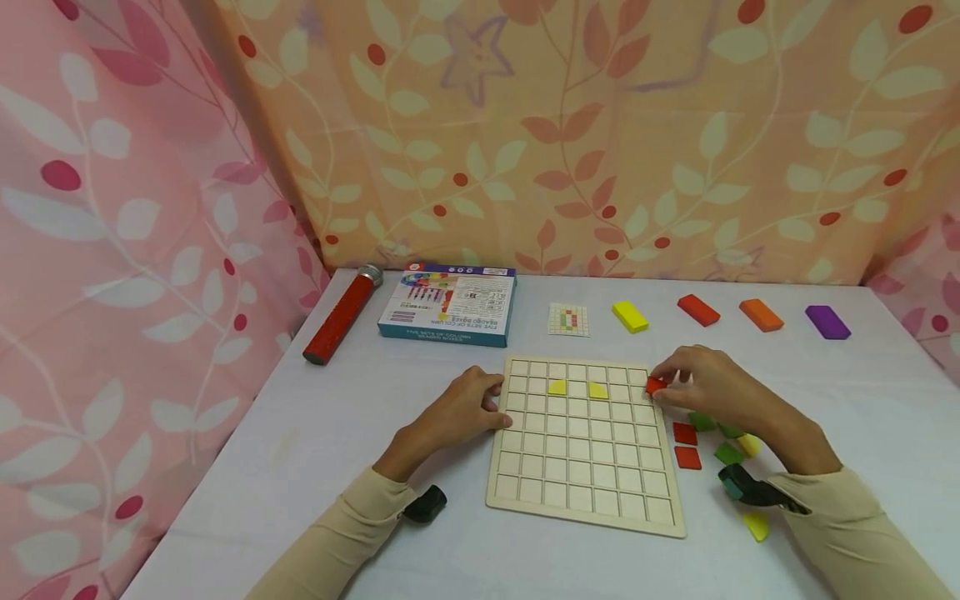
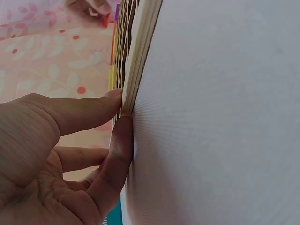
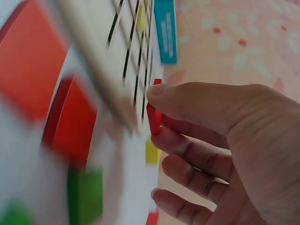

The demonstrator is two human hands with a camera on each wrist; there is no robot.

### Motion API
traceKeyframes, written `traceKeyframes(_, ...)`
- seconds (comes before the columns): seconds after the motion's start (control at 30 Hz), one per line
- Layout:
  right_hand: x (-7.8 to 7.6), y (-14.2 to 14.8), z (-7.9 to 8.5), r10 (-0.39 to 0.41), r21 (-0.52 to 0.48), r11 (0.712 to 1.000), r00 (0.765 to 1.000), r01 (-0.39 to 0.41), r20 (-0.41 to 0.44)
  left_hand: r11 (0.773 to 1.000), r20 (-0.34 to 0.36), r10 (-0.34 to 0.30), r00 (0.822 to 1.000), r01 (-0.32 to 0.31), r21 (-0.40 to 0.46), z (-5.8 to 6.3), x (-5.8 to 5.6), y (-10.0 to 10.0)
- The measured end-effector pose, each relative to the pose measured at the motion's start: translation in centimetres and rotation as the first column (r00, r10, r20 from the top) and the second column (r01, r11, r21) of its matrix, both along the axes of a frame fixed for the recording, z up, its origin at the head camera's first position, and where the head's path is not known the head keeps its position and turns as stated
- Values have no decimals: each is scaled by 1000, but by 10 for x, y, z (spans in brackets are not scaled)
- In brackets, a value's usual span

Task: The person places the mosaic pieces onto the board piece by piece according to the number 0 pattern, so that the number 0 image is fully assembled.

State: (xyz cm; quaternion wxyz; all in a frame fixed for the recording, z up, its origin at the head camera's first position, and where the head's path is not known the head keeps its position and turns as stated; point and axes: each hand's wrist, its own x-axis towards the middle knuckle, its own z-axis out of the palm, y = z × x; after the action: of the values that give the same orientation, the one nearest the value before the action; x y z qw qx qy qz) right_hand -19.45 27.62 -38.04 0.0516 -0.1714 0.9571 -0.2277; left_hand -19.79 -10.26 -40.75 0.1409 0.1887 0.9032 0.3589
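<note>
A pale wooden grid board (image 1: 585, 450) lies on the white table, with two yellow tiles (image 1: 597, 390) in its upper rows. At the board's left edge, my left hand (image 1: 459, 408) pinches the rim; in the left wrist view the thumb (image 2: 89, 112) is over the edge and a finger is against its side. My right hand (image 1: 708, 383) pinches a red square tile (image 3: 155, 110) between thumb and fingertips, close over the board's upper right corner. Two red tiles (image 1: 686, 433) lie beside the board's right edge, below that hand.
Green tiles (image 1: 729, 454) and yellow tiles (image 1: 756, 525) lie loose under and beside my right forearm. Along the back are a red tube (image 1: 341, 321), a game box (image 1: 450, 304), a pattern card (image 1: 568, 320), and yellow (image 1: 630, 317), red (image 1: 698, 310), orange (image 1: 761, 315) and purple blocks (image 1: 828, 322).
</note>
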Motion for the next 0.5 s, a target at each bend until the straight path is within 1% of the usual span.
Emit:
traceKeyframes(0.17,-10,-38,3,66,-57,996,998,-67,-18,1000,4,7,1000,-7,1,1,1,-1)
traceKeyframes(0.3,-19,-62,1,131,-97,987,991,-131,-13,1000,4,7,1000,-7,-1,0,0,-1)
traceKeyframes(0.37,-23,-72,-2,162,-95,982,986,-164,-21,1000,4,6,1000,-6,-2,0,0,0)
traceKeyframes(0.5,-29,-86,-7,192,-54,980,981,-193,-19,1000,3,1,1000,-1,-11,0,0,0)
